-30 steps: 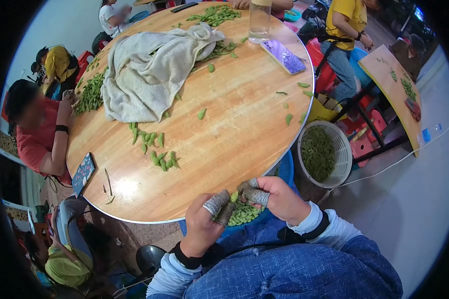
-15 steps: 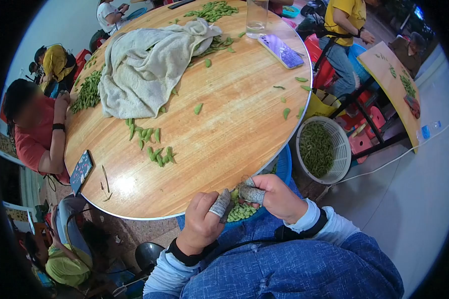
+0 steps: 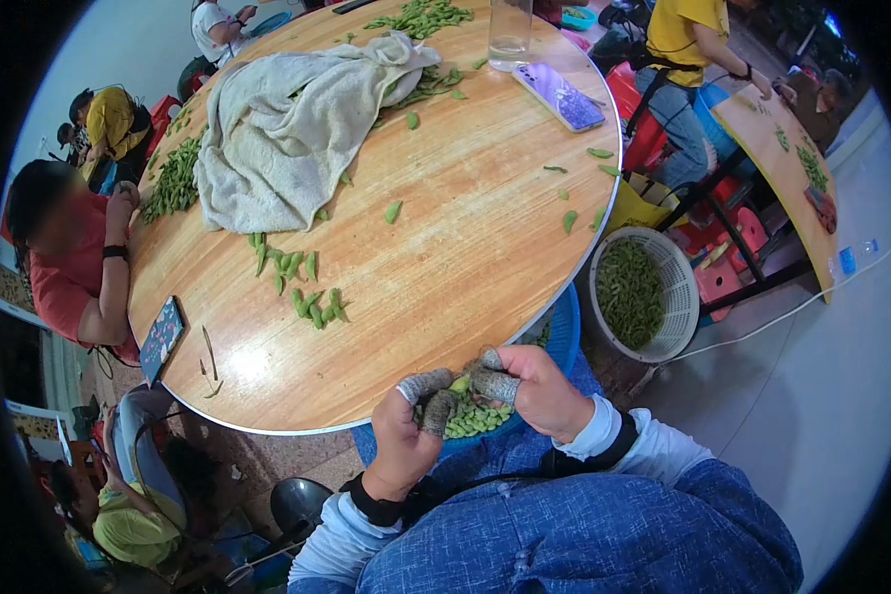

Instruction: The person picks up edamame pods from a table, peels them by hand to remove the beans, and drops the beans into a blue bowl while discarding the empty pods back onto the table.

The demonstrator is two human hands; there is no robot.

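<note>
My left hand (image 3: 411,428) and my right hand (image 3: 543,393) meet over a blue basin (image 3: 565,332) at the table's near edge. Cloth-like grey coverings wrap thumbs and fingers on both. Pinched between the fingertips is a green soybean pod (image 3: 461,383), partly hidden by them. Shelled green beans (image 3: 475,422) lie in the basin just below. On the wooden round table (image 3: 445,267), a small group of pods (image 3: 319,308) lies beyond my left hand.
A pale towel (image 3: 277,139) covers part of a pod heap. More pods (image 3: 173,183) lie left, near a person in red (image 3: 69,267). Phones (image 3: 559,96) and a glass (image 3: 510,40) stand on the table. At right sits a white basket (image 3: 679,297) of pods.
My left fingers have shifted and bent round at the pod; my right hand has moved slightly left. At the right, the person in yellow has reached a hand to the smaller table.
</note>
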